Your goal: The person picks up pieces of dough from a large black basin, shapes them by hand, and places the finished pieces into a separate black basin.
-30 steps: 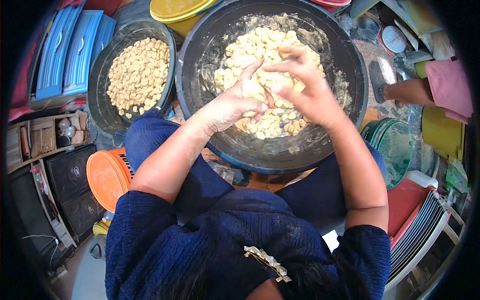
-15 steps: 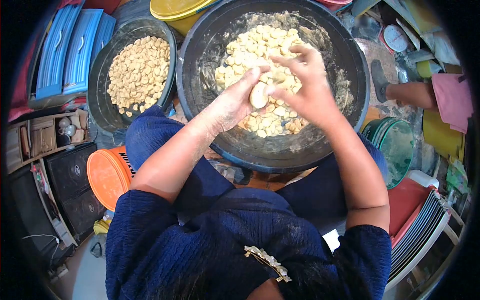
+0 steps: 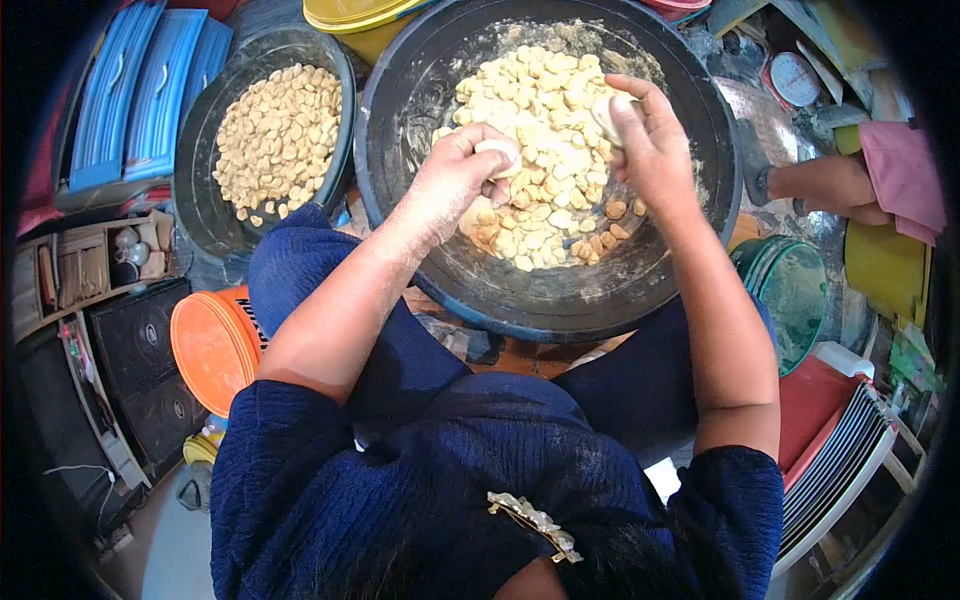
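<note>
Pinching dough pieces [image 3: 545,150] over basin [image 3: 520,300]

The large black basin [image 3: 560,300] is cut off at the top edge of the frame, as is the yellow lid [image 3: 360,15] beside it. The left hand [image 3: 455,185] covers most of a pale dough piece [image 3: 498,150]. At right, another person's hand [image 3: 825,185] shows only partly; the scale dial [image 3: 795,78] is too small to read.
</note>
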Action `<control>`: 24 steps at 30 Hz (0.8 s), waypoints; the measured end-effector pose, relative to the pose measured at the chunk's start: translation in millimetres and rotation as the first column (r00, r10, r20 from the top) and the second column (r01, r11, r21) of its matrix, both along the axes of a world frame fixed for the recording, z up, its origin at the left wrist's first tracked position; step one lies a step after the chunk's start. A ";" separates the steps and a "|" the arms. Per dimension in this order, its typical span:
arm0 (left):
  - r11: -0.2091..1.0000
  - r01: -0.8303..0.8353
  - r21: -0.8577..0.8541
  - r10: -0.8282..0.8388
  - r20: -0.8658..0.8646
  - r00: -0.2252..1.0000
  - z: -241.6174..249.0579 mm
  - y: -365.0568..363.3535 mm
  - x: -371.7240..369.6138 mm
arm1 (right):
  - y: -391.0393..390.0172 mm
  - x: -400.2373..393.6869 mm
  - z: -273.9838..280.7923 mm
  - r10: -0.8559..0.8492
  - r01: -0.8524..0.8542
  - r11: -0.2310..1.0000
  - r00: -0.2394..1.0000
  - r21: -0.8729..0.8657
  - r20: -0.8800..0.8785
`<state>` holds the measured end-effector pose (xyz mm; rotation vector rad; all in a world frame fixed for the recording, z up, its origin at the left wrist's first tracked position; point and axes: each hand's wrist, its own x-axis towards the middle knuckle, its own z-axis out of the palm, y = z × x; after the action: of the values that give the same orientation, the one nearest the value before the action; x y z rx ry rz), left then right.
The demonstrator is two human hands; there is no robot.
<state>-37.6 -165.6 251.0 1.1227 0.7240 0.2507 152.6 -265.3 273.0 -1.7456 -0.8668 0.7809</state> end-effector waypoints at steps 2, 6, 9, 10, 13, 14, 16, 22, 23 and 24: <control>0.997 -0.075 0.033 0.076 -0.039 0.996 -1.9 2.6 0.8 | -0.2 7.7 -6.7 0.078 -0.076 0.997 0.989 -0.016 0.129; 0.992 0.125 0.000 -0.119 -0.324 0.939 -23.0 16.2 -5.1 | -12.8 5.4 -27.8 0.434 -0.435 0.895 0.900 -0.100 -0.033; 0.761 0.226 0.608 -0.112 -0.219 0.969 -92.3 17.3 -16.8 | -19.8 40.0 -62.7 0.581 -0.490 0.699 0.814 -0.520 0.013; 0.691 0.537 0.483 -0.344 -0.433 0.833 -110.0 22.0 -17.8 | -18.0 60.6 -82.0 0.628 -0.434 0.581 0.777 -0.689 0.041; 0.475 0.846 0.243 -0.522 -0.695 0.493 -191.1 40.7 -12.2 | -32.1 132.9 -169.2 0.541 -0.190 0.558 0.821 -0.808 0.180; 0.396 0.902 0.172 -0.500 -0.784 0.369 -221.5 43.9 -12.4 | -41.7 155.0 -208.0 0.386 -0.118 0.591 0.910 -0.798 0.151; 0.686 0.688 0.236 -0.301 -0.769 0.564 -265.8 48.8 -20.6 | -73.6 191.7 -318.6 0.208 0.016 0.672 0.956 -0.740 0.209; 0.867 -0.445 -0.224 0.160 -0.721 0.675 -293.3 29.5 -7.3 | -66.5 82.7 -340.5 -0.317 -0.215 0.694 0.766 -0.687 -0.559; 0.866 -0.443 -0.232 0.152 -0.723 0.674 -311.2 23.8 -9.5 | -49.4 55.1 -328.9 -0.357 -0.298 0.647 0.695 -0.702 -0.624; 0.795 -0.467 -0.388 0.059 -0.716 0.696 -339.3 18.6 -14.9 | -46.3 25.1 -354.9 -0.327 -0.243 0.710 0.718 -0.661 -0.615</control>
<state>-52.5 -147.0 -88.2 0.5061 1.5293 -0.1417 177.7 -311.6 -81.9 -1.8328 0.0657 1.7796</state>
